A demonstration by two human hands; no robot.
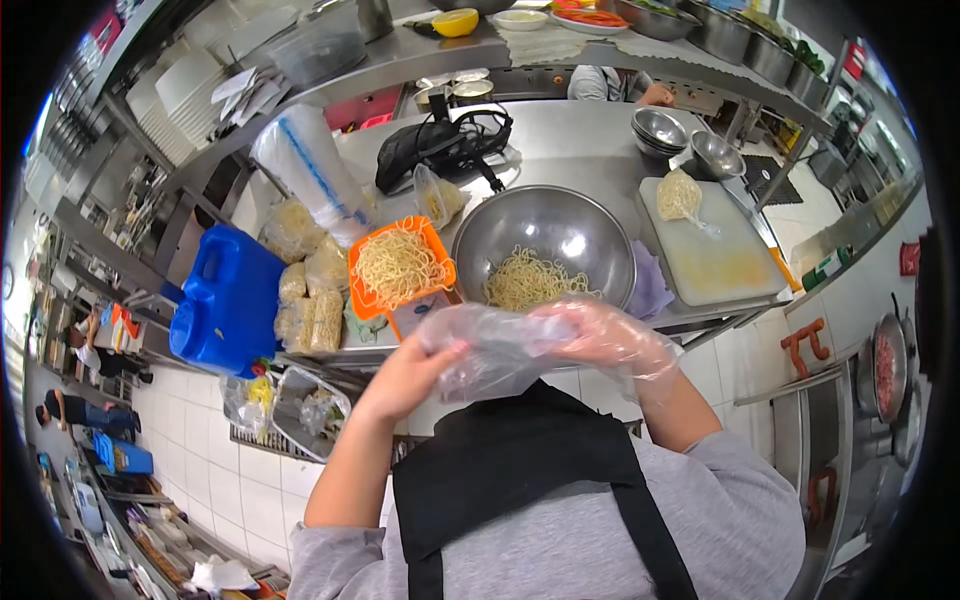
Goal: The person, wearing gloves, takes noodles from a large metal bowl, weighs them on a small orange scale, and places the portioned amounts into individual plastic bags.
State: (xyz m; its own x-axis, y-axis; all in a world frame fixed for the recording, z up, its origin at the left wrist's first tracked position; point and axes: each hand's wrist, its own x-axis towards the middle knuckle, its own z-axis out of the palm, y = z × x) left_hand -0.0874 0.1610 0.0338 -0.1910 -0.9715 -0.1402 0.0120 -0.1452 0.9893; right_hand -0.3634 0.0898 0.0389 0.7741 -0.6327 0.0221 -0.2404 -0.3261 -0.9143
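Observation:
My left hand [431,360] is bare and grips one side of a thin transparent plastic bag [487,367], held in front of my black apron. Transparent plastic covers my right hand [600,334], whose fingers pinch the bag's other side. Just beyond my hands, a wide steel mixing bowl [544,217] holds loose yellow noodles [532,277]. To its left, a heap of noodles [397,266] fills an orange plastic container [365,306]. Part of the bowl's near rim is hidden behind my hands.
Bagged noodles [311,319], a blue jerrycan [225,292] and a plastic roll [311,169] stand left. Black headgear with straps [446,146] lies behind. Rightward are a cutting board [716,259] with a noodle bag [679,196] and steel bowls [660,131]. An overhead shelf [420,56] crosses the counter.

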